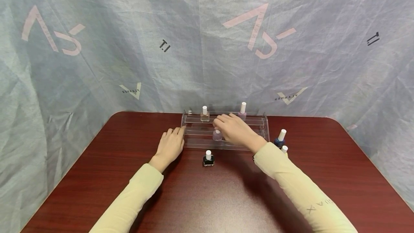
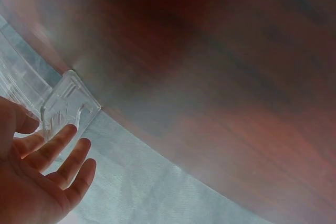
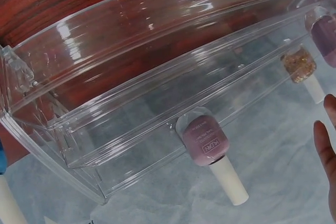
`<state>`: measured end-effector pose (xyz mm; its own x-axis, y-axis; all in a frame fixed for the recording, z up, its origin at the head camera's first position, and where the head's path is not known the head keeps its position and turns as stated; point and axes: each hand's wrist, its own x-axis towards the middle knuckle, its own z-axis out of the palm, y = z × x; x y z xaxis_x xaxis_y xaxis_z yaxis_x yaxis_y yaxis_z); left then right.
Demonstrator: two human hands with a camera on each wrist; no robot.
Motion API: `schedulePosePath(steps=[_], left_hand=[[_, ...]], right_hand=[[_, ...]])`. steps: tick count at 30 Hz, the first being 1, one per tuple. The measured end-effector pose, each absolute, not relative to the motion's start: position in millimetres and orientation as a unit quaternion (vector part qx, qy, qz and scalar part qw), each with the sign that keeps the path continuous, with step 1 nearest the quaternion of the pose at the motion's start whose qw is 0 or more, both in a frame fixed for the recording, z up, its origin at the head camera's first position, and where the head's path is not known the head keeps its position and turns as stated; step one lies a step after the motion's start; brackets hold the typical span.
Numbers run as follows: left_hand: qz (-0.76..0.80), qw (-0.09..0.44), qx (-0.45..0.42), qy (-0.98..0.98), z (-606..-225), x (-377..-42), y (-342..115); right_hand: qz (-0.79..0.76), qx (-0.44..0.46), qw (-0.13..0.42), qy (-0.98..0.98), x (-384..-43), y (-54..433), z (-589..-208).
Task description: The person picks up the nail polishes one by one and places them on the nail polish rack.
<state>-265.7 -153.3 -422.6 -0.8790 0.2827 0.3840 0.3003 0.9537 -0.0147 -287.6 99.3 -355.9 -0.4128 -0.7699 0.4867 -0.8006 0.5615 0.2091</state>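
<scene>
A clear tiered rack [image 1: 198, 142] stands on the table. My left hand [image 1: 170, 144] is at its left end; in the left wrist view the fingers [image 2: 62, 169] spread loosely, with fingertips right at the clear end panel. My right hand [image 1: 234, 128] reaches over the rack and pinches a light purple nail polish bottle [image 1: 217, 135] near its white cap, low over the front tiers. Its fingers hide most of that cap. On the back tier stand a gold-glitter nail polish [image 3: 299, 65] and a mauve nail polish [image 3: 206, 140], both with white caps.
A black nail polish [image 1: 208, 160] stands on the table before the rack. To the right are a blue nail polish [image 1: 279, 140] and another white-capped bottle [image 1: 284, 149], partly hidden by the right sleeve. A grey printed cloth [image 1: 200, 64] hangs behind the table.
</scene>
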Motion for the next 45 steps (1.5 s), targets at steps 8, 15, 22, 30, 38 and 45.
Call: schedulePosePath(steps=[8,15,22,30,38,45], left_hand=[[-0.024,0.198,-0.152,-0.968,-422,-265,-153],[-0.022,0.198,-0.152,-0.968,-422,-265,-153],[-0.025,0.21,-0.153,-0.965,-423,-265,-153],[-0.026,0.224,-0.159,-0.961,-423,-265,-153],[-0.019,0.193,-0.148,-0.97,-422,-266,-154],[-0.024,0.194,-0.152,-0.969,-422,-266,-153]], right_hand=[[0.015,0.461,0.273,-0.844,-296,95,-355],[0.014,0.455,0.27,-0.849,-300,89,-353],[0.016,0.463,0.293,-0.836,-304,81,-351],[0.006,0.457,0.276,-0.846,-305,74,-345],[0.007,0.454,0.28,-0.846,-310,66,-342],[0.024,0.448,0.279,-0.849,-313,62,-342]])
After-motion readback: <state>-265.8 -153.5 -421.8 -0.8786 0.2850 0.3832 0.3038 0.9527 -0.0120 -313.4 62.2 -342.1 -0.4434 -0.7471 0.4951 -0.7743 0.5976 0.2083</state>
